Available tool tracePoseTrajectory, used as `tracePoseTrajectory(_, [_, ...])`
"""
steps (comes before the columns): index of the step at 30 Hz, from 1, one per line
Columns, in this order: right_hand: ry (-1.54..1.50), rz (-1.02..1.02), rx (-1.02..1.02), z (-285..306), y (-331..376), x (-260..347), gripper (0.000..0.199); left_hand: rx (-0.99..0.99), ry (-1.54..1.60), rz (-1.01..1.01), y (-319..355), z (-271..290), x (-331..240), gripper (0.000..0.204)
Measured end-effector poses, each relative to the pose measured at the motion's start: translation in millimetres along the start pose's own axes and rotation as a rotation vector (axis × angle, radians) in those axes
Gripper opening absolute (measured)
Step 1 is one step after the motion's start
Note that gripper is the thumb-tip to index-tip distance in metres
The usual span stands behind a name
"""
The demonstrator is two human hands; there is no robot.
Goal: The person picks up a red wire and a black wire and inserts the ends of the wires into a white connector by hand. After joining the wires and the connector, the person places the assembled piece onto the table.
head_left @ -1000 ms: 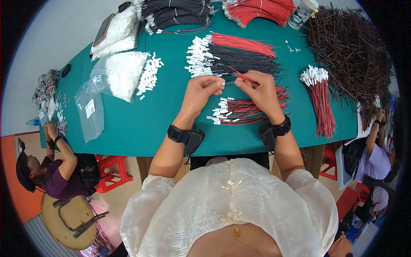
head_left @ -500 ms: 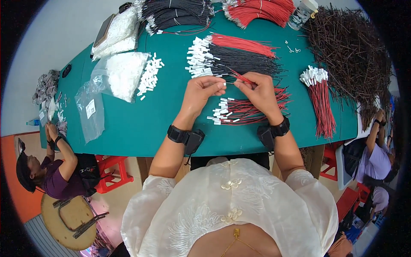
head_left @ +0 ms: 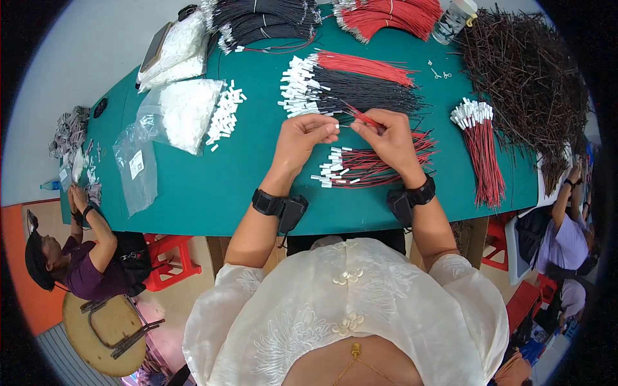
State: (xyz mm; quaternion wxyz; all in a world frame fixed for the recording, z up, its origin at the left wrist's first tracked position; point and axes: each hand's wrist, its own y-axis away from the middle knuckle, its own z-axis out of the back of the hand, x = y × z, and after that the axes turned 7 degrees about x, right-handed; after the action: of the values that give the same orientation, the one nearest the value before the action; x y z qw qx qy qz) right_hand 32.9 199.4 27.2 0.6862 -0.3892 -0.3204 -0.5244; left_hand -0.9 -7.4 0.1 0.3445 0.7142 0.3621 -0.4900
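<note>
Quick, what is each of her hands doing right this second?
Left hand: fingers pinched shut on a small white connector.
Right hand: closed, pinching a red wire, its tip pointed toward that connector.

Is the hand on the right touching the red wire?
Touching. The head view shows the right hand pinching the red wire between its fingertips, with the wire sticking out from the fingers.

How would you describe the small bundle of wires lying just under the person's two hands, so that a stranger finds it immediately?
Start at the green table and find the left hand and right hand near its middle. Just below them, toward the near edge, lies the small bundle of mixed red and black wires with white connectors pointing left. It is thinner and looser than the big bundle above the hands.
</note>
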Motion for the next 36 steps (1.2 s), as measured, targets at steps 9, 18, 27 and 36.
tracePoseTrajectory(9, [-0.027, 0.069, 0.003, -6.5, -0.1, -1.9, 0.014, 0.031, 0.019, 0.011, 0.6, -3.2, 3.2, 0.018])
tracePoseTrajectory(18, [0.008, 0.060, -0.001, -8.4, 0.2, -3.8, 0.014, 0.004, -0.017, -0.037, 1.6, -4.8, 5.1, 0.016])
tracePoseTrajectory(27, [-0.034, 0.063, -0.014, -11.3, 1.7, 3.7, 0.012, 0.020, 0.018, -0.027, 1.2, -4.0, 8.0, 0.016])
tracePoseTrajectory(36, [-0.043, 0.103, -0.037, -12.8, 1.3, -2.1, 0.011, 0.024, 0.059, -0.001, 1.1, -6.5, 3.9, 0.016])
